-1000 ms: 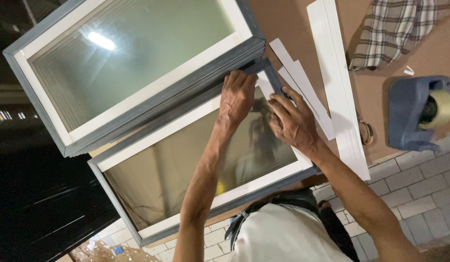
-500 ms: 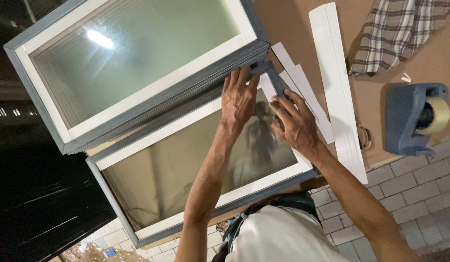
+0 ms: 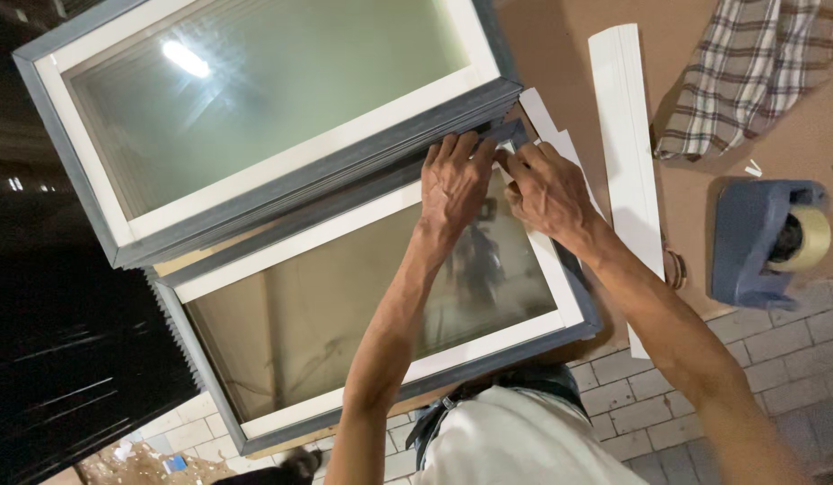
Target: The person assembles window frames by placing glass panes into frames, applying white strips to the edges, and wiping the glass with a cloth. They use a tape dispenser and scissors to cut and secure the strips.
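Window frame corner | both hands now together, fingers pressed flat, holding nothing

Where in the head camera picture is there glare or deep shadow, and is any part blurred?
Head view: a bright lamp reflection glares on the upper window; the lower window mirrors the person dimly. The left side is almost black. Left hand, right hand and tape dispenser look sharp, with no clear motion blur.
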